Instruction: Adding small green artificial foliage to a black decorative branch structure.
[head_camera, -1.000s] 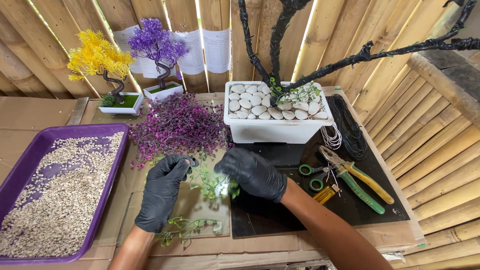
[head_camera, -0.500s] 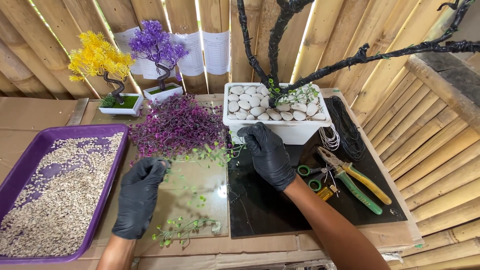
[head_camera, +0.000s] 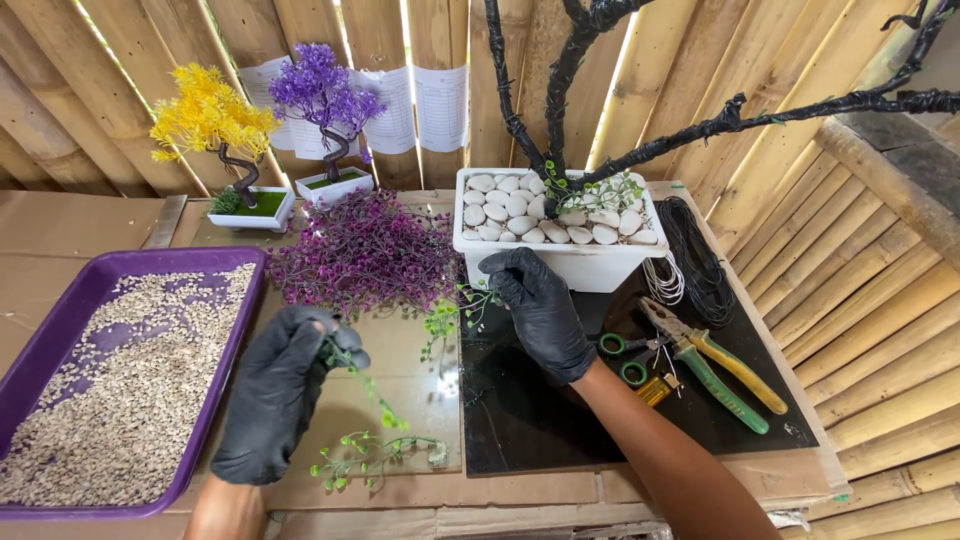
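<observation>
Right hand (head_camera: 540, 305) has dropped back from the white pot (head_camera: 560, 250), fingers pinched on a green sprig (head_camera: 447, 318) just beside the purple foliage pile (head_camera: 365, 250). Left hand (head_camera: 280, 390) has lifted, fingers closed on another green sprig (head_camera: 365, 378) above the table (head_camera: 300, 470). Purple gravel tray (head_camera: 60, 310) at left, pliers (head_camera: 715, 365) at right.

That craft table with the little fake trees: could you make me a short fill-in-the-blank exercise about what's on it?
1. Both hands, the left hand and the right hand, wear gloves coloured ____.
2. The purple tray holds small pale ____.
3. The white planter is topped with smooth white ____.
4. Next to the purple miniature tree stands one with ____ foliage.

Missing words: black; gravel; stones; yellow
</observation>
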